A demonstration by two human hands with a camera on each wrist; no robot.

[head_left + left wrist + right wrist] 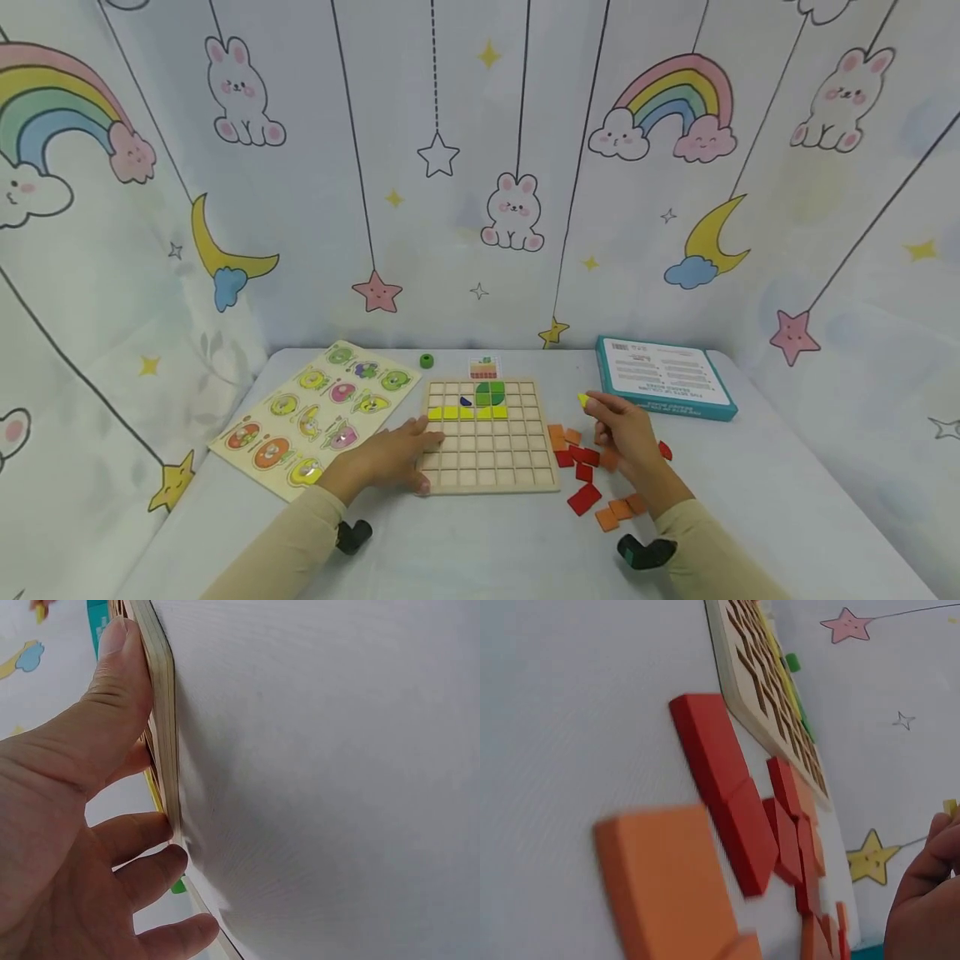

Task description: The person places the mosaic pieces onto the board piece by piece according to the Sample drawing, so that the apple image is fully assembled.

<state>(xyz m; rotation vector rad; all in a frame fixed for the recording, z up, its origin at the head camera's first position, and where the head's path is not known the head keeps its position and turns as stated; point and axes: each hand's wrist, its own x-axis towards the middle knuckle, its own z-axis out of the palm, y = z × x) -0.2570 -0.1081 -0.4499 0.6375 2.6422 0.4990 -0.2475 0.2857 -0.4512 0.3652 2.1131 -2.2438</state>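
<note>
My left hand (390,458) rests at the near left corner of a wooden grid board (487,477). Its thumb and loosely bent fingers touch the board's side, as the left wrist view shows closely. Between the thumb and fingers of my right hand (626,433) I pinch a small yellow tile (583,401), held up to the right of the board. A row of yellow tiles (450,412) lies across the grid. Above that row sit green rounded pieces (491,393) and a small dark blue piece (466,402).
Red tiles (584,499) and orange tiles (607,520) lie scattered right of the board. A small picture card (484,367) and a green ring-shaped piece (427,361) are behind it. Left stands a fruit puzzle sheet (300,375); back right, a teal box (667,379).
</note>
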